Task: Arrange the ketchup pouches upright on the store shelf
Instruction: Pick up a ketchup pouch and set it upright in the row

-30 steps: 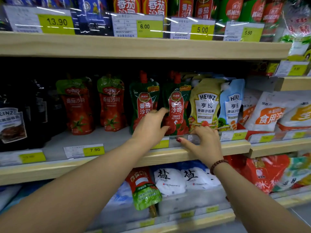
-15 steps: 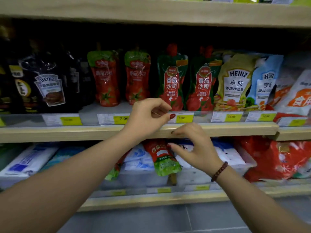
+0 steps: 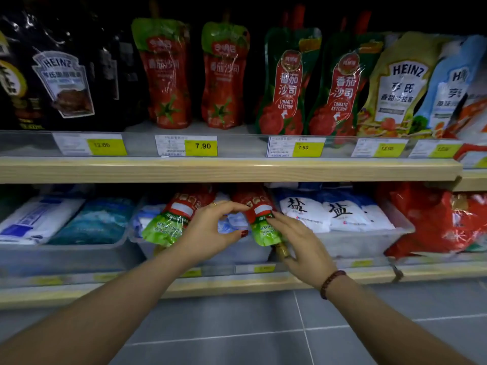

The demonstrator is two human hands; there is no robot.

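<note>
Two ketchup pouches (image 3: pixel 259 219) lie head-down on the lower shelf (image 3: pixel 237 283). The left hand (image 3: pixel 210 233) and right hand (image 3: pixel 300 246) reach for the right one, fingers spread, not yet gripping. Next move, likely: pinch, lift, stand it upright.

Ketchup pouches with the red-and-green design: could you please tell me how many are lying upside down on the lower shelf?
2. One pouch lies left of the left hand; the other pouch lies between both hands, touched by the right hand. More may be hidden behind.
</note>
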